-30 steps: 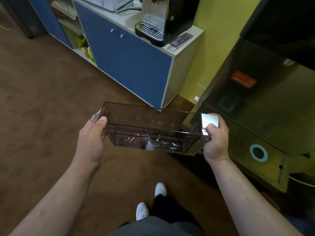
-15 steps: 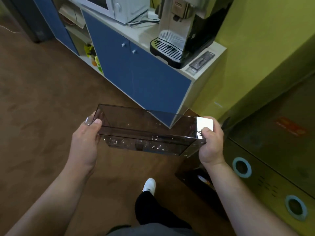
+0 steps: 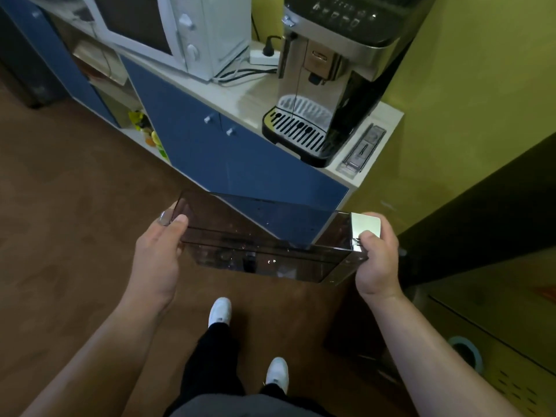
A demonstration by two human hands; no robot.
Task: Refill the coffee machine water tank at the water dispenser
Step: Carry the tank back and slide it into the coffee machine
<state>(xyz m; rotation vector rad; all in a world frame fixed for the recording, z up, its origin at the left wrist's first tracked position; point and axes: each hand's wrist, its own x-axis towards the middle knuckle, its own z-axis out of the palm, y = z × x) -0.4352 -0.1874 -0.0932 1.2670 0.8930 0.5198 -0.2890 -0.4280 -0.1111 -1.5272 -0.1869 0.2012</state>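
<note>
Head view: coffee machine [image 3: 328,76] nearer, fuller.

The water tank [image 3: 264,245] is a long, narrow box of smoke-tinted clear plastic with an open top and a shiny silver plate at its right end. It is held level and lengthwise above the brown floor, one end in each hand. The coffee machine [image 3: 328,76], silver and black with a slotted drip tray at its foot, stands upright on the table at the right end, beyond the tank.
</note>
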